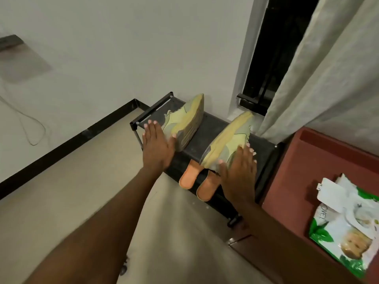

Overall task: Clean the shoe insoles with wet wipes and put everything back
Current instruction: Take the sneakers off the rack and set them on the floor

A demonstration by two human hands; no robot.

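Note:
Two yellow-green sneakers lie tipped on their sides on top of a black shoe rack point(207, 128). The left sneaker point(185, 119) has its sole facing right, and my left hand point(156, 143) lies flat against its upper with straight fingers. The right sneaker point(229, 140) leans the other way, and my right hand point(239, 173) presses flat on its heel end. A green and white wet wipes pack point(346, 226) with its flap lifted lies on the red-brown surface point(303, 165) at the right.
Two orange slippers point(196, 181) poke out from the lower shelf of the rack. A white wall stands behind, a dark window point(272, 52) and a pale curtain point(320, 74) at the right. Beige floor point(61, 193) spreads to the left.

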